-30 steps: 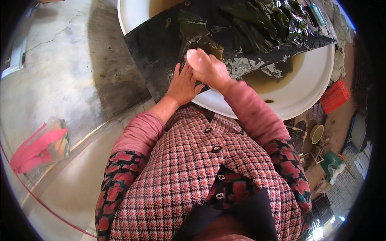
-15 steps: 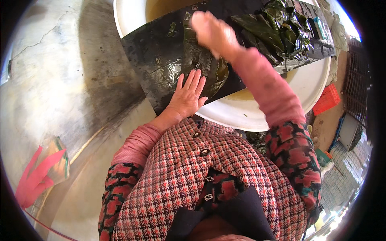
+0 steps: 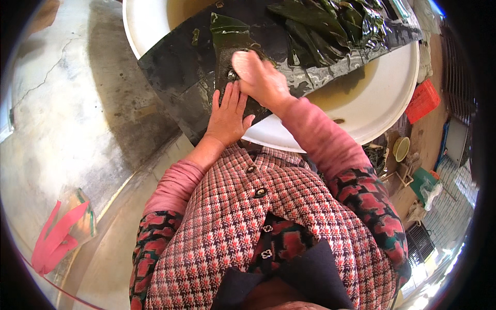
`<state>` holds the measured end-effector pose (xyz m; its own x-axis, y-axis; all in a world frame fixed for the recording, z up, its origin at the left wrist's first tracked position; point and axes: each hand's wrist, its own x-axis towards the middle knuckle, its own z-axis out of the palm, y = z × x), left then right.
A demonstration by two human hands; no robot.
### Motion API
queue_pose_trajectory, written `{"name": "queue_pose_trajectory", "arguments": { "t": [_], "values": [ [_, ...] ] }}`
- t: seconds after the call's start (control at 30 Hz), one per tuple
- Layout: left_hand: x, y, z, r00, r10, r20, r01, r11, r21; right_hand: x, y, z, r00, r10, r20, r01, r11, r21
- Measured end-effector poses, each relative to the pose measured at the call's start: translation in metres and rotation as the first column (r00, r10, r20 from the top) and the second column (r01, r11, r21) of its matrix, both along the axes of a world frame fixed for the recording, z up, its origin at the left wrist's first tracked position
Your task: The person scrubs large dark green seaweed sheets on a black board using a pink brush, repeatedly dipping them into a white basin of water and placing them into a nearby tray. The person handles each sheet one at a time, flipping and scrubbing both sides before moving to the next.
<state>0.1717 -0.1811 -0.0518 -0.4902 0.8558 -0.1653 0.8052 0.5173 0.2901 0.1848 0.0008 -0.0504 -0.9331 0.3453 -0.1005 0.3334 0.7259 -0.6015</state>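
My left hand lies flat with its fingers stretched out on the near end of a wet, dark green leaf-like sheet, perhaps kelp. This sheet is spread lengthwise on a black board. Just past my left fingertips, my right hand is closed and pressed down over the sheet, blurred by motion. What it grips, if anything, is hidden beneath it. To its right, a heap of glossy dark green sheets is piled on the board.
The board lies across a round white tub holding brownish water. A teal object sits at the board's far right. On the floor are a red crate, a yellowish bowl and a bag with pink handles.
My right hand has come nearer along the sheet, from its far end to just beyond my left fingers. My left hand stays flat on the sheet. The whole view has shifted slightly.
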Motion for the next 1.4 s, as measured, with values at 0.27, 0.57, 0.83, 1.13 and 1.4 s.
{"name": "queue_pose_trajectory", "arguments": {
  "t": [0.27,0.57,0.83,1.13,1.4],
  "values": [
    [-0.008,0.002,0.006,0.995,0.059,-0.085,-0.035,0.967,0.254,0.161,0.078,-0.026,0.937,-0.311,-0.158,0.335,0.928,0.161],
    [-0.047,0.058,0.003,0.750,0.651,0.120,-0.661,0.726,0.191,0.301,0.161,-0.044,0.523,-0.759,-0.387,0.800,0.594,-0.085],
    [0.043,0.139,0.041,0.877,0.437,0.198,-0.463,0.660,0.592,0.315,0.156,-0.052,0.360,-0.865,-0.350,0.847,0.460,-0.267],
    [0.134,0.240,-0.059,0.968,-0.219,0.125,0.130,0.857,0.498,0.310,0.153,-0.044,0.425,-0.856,-0.294,0.869,0.477,-0.132],
    [0.067,0.217,-0.231,0.998,-0.042,-0.040,0.027,0.949,-0.315,0.306,0.151,-0.044,0.412,-0.800,-0.437,0.886,0.464,-0.015]
  ]
}}
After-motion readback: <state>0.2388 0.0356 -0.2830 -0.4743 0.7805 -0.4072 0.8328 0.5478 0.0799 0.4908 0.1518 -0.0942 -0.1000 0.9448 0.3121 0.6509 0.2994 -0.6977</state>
